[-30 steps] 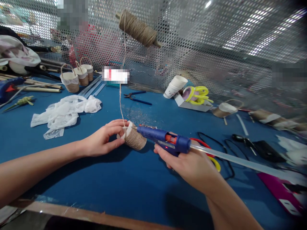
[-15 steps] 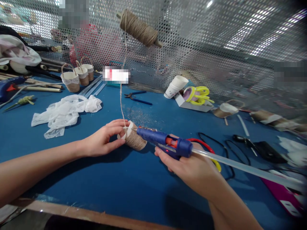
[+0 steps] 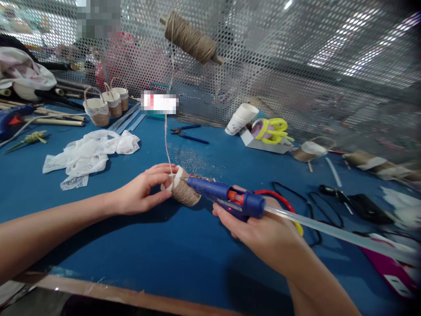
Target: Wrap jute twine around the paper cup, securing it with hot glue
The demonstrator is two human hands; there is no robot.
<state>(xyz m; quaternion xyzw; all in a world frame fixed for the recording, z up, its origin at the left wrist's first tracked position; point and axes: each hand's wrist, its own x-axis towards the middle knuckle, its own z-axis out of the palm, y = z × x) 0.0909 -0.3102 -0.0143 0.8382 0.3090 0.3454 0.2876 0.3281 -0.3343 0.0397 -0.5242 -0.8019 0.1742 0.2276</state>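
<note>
Tipped on its side, a paper cup (image 3: 186,192) is wrapped in brown twine, with a white band showing near its rim. My left hand (image 3: 148,189) is closed on the rim end, fingers over the far side and thumb at the near side. In my right hand (image 3: 246,224) is a blue hot glue gun (image 3: 217,191), a long clear glue stick (image 3: 315,228) running out of its back. The gun's nozzle is at the white band, touching or very close. A strand of twine (image 3: 166,140) runs from the cup up to a spool (image 3: 190,37).
Several finished-looking small baskets (image 3: 97,113) stand at the back left, behind white lace (image 3: 88,151). Pliers (image 3: 190,134) lie beyond the cup. Stacked paper cups (image 3: 241,118) and a white box (image 3: 263,142) sit back right. Black cable (image 3: 312,202) and a magenta power strip (image 3: 384,263) are at right.
The glue gun has shifted very slightly, its rear a little lower and to the right. My left hand and the cup look unmoved.
</note>
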